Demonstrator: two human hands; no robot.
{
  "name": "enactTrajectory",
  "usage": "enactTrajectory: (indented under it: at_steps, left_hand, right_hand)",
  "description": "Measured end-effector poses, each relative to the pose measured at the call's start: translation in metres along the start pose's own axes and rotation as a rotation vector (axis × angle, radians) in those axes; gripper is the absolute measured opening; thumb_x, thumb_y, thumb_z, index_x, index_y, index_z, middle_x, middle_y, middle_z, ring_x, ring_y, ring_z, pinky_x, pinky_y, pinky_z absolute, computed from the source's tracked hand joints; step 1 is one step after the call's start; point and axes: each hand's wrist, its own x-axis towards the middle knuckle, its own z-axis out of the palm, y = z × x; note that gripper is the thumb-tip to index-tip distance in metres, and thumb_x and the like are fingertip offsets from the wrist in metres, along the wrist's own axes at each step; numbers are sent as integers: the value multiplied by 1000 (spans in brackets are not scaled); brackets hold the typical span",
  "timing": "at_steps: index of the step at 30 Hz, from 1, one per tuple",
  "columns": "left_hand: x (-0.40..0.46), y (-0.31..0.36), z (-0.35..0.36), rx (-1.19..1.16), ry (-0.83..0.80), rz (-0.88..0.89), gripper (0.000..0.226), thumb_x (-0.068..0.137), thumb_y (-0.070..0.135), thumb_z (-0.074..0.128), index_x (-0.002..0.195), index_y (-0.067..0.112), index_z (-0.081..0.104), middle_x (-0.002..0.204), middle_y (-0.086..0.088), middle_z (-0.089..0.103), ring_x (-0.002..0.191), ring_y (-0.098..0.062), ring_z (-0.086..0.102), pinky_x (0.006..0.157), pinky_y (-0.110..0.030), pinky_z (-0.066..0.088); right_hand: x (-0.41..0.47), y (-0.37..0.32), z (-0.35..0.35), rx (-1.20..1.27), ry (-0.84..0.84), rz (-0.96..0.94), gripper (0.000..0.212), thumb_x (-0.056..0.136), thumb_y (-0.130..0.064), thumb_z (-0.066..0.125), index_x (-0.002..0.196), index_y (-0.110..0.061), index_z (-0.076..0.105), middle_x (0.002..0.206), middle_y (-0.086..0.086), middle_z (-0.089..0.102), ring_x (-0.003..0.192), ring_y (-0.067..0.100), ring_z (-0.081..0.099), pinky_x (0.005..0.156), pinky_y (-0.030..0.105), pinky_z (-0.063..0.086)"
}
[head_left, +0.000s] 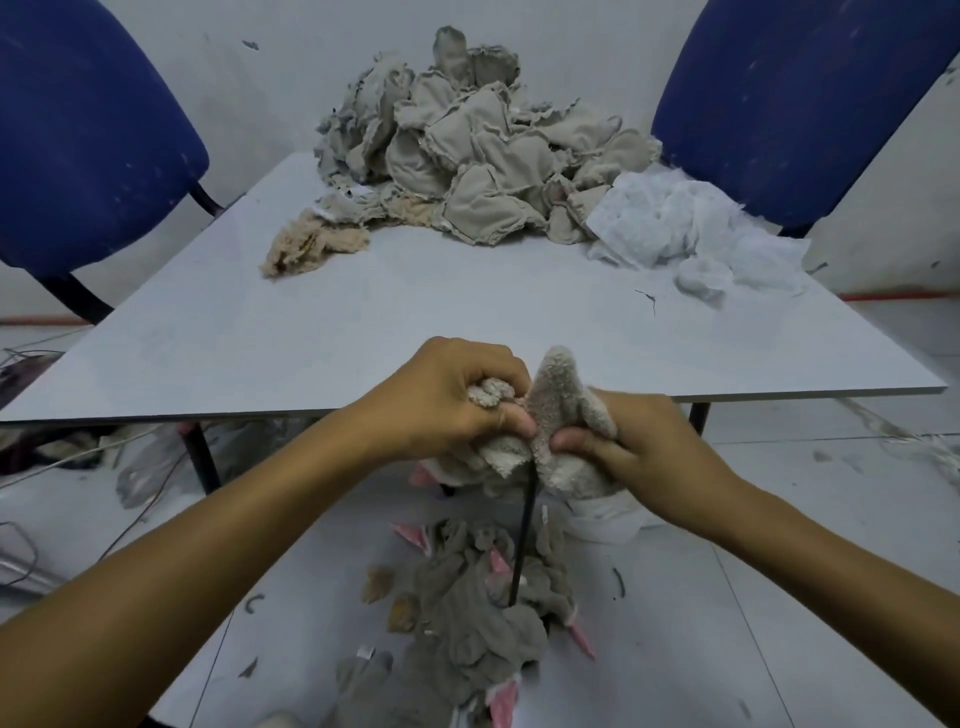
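Head view. Both forearms come in from the bottom corners and meet just in front of the near edge of the table (363, 332), over the floor.

Left hand (447, 400): knuckles up, fingers curled tight round a bunched fold of the fuzzy grey plush piece (558, 395), thumb pressed against the cloth at the right. Gripping.

Right hand (644, 447): back of the hand toward the camera, thumb tip pinching the plush piece from the right, just beside the left thumb. Gripping too. Its other fingers are tucked under the cloth and don't show.

Plush piece: held between the two hands, one rounded tip standing up above them, white lining hanging below.

Thin black rod (523, 540): runs down from under the plush piece into the grey cloth pile on the floor (467, 618). Top end hidden inside the cloth; can't tell which hand, if either, holds it. Bottom end lost in the pile.

Floor pile: crumpled grey pieces with pink scraps (503, 699), cut off by the bottom edge.

Far side of the table: a heap of beige fabric shells (467, 156), a peach fluffy piece (311, 244) to its left, white stuffing (691, 228) to its right. All well apart from the hands.

Two blue chairs, left (78, 156) and right (805, 104), both cropped by the frame. Wires and clutter under the table at left are too dim to make out.
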Motion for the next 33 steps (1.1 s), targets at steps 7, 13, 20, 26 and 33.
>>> enactTrajectory:
  at_steps: [7,13,20,26,33]
  left_hand:
    - [5,-2,-15,-137,3,-62,11,80,7,74,85,17,75,76,8,71,71,-7,64,64,-28,51]
    - [3,2,-2,-71,-111,-97,41,74,27,83,111,18,72,104,4,73,100,-16,68,85,-44,57]
    - [11,16,-3,-226,140,44,22,73,12,82,92,9,73,88,0,73,82,-15,68,76,-34,58]
    - [8,4,-6,11,-77,-25,21,77,12,82,92,2,73,88,-6,74,88,-15,70,82,-39,56]
    - [4,-3,-14,146,-166,-72,12,80,14,80,86,13,70,75,6,67,73,-11,63,67,-38,52]
  right_hand:
    - [16,-24,-26,161,435,-107,32,79,-28,79,106,-29,62,91,-11,65,79,9,64,65,15,50]
    - [10,-18,-4,81,228,-55,22,77,-45,77,87,-30,64,76,-18,64,70,0,58,63,18,44]
    - [11,-6,-17,80,402,-160,18,81,-16,76,88,-28,65,79,-21,64,71,-3,57,63,10,41]
    - [3,2,-8,279,50,68,38,71,-37,82,107,-35,67,99,-20,71,91,0,67,76,19,54]
    - [20,-22,-24,263,269,-80,49,72,-35,86,113,-30,60,89,-11,66,78,14,66,63,18,53]
